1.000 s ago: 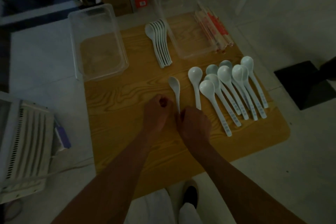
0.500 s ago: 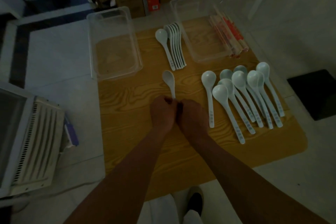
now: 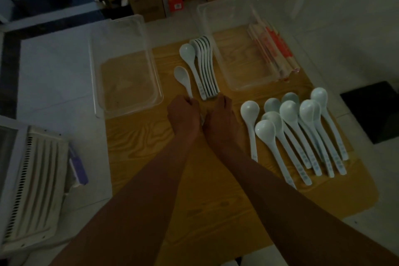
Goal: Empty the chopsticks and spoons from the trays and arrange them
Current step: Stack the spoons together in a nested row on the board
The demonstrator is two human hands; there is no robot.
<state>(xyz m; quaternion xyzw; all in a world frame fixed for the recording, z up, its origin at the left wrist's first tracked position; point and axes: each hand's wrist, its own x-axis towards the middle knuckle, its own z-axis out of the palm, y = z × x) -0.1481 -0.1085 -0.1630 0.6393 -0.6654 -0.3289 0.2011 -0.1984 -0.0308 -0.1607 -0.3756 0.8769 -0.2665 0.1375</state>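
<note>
Done so far: the left tray (image 3: pixel 121 34) shows only wood grain through its clear floor, so I judge it emptied. Every spoon in view lies out on the desk (image 3: pixel 151 157).
Stack (image 3: pixel 205 67): a row of spoons nested on their sides between the two trays, bowls far, handle ends towards the person.
Spoon (image 3: pixel 182 77): the one in hand, just left of the stack and parallel to it. Its bowl faces up and it is close to the outermost nested spoon, though I cannot tell if they touch.
Left grip (image 3: pixel 183 112): fingers curled round the spoon's handle end.
Right grip (image 3: pixel 220 114): knuckles up and fingers curled, just beside the stack's handle ends and touching the left grip. I cannot tell whether it holds anything.
Step in hand: by my reading, adding this spoon to the stack.
Loose spoons (image 3: pixel 298 131): a rough fan on the right of the desk, bowls up and several overlapping. None is nested yet.
Chopsticks (image 3: pixel 274 49): paper-wrapped with red print, bunched along the right wall of the right tray (image 3: pixel 216 17). Not yet taken out.
Left to do: stack the loose spoons, then lift out and line up the chopsticks. I judge the task to be somewhat under halfway.
Look of the spoons: pale, glossy soup spoons with deep oval bowls, and faint print near the handle ends.
</note>
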